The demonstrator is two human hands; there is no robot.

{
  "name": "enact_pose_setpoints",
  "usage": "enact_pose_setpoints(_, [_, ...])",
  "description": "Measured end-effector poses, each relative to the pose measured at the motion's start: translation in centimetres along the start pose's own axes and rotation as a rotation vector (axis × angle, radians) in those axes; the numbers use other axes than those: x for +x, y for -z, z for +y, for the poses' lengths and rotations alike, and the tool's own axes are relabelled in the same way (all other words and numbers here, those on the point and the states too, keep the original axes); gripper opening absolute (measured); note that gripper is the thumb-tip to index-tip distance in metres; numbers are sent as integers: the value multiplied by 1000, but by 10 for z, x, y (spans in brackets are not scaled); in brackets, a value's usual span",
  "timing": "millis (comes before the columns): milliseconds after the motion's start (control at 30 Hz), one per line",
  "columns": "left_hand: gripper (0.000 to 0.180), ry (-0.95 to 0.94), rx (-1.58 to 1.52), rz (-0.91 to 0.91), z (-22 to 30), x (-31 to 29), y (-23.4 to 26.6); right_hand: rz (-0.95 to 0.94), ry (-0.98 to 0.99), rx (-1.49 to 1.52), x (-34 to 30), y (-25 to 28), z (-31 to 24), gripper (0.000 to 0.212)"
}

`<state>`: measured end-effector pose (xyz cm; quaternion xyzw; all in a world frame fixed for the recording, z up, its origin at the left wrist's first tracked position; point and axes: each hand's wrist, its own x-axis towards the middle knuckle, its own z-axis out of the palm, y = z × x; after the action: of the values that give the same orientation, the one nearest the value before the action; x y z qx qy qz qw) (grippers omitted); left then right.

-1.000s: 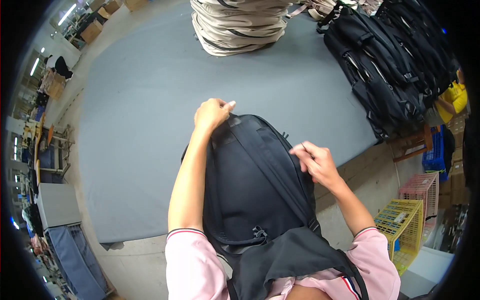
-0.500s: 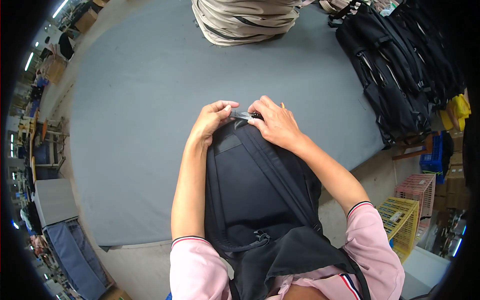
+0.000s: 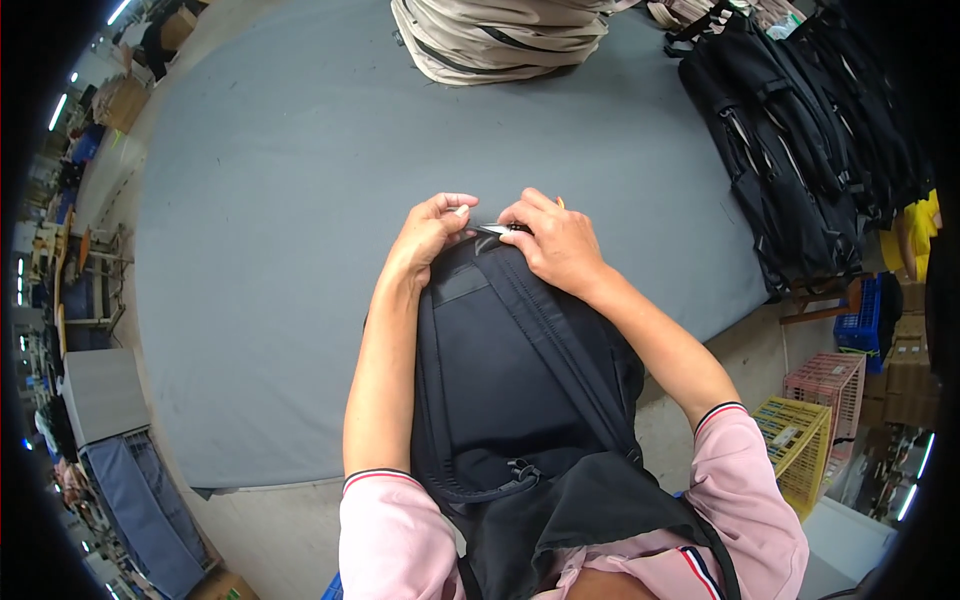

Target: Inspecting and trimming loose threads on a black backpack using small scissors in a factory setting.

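A black backpack [image 3: 510, 370] lies with its shoulder straps up, between my forearms and over the near edge of the table. At its top end, my right hand [image 3: 556, 240] is closed around small thread snips [image 3: 492, 229], whose silver blades point left. A small orange tip shows behind its fingers. Just left of the blades, my left hand [image 3: 428, 236] has its thumb and fingers drawn together by the bag's top edge. What it pinches is too small to make out.
The grey-covered table [image 3: 270, 250] spreads out ahead. A beige stack of bags [image 3: 500, 45] stands at the far side, with several black backpacks [image 3: 770, 150] at the right. Beyond the right edge are a yellow crate [image 3: 795, 450], a pink crate [image 3: 830, 390] and a blue crate [image 3: 862, 315].
Both hands stay at the bag's top end, with only slight finger shifts. The snips' blades have turned a little between the hands. The view has shifted slightly.
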<state>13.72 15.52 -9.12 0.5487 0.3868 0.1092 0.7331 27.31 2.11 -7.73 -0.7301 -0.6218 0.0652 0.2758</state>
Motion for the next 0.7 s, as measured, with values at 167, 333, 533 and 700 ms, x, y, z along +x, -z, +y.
enact_pose_setpoints(167, [20,-10,-10,-1,0,4,4,-70,-120,135,5,7,-1,15])
enact_pose_setpoints(333, [21,-21,-27,23,1,5,6,-97,-116,127,15,4,-6,14])
enact_pose_setpoints(533, [21,-97,-50,-15,-15,15,3,-64,-74,69,9,3,-5,10])
enact_pose_setpoints(700, [17,-100,-96,-18,-25,15,4,113,-73,173,-6,-6,-7,11])
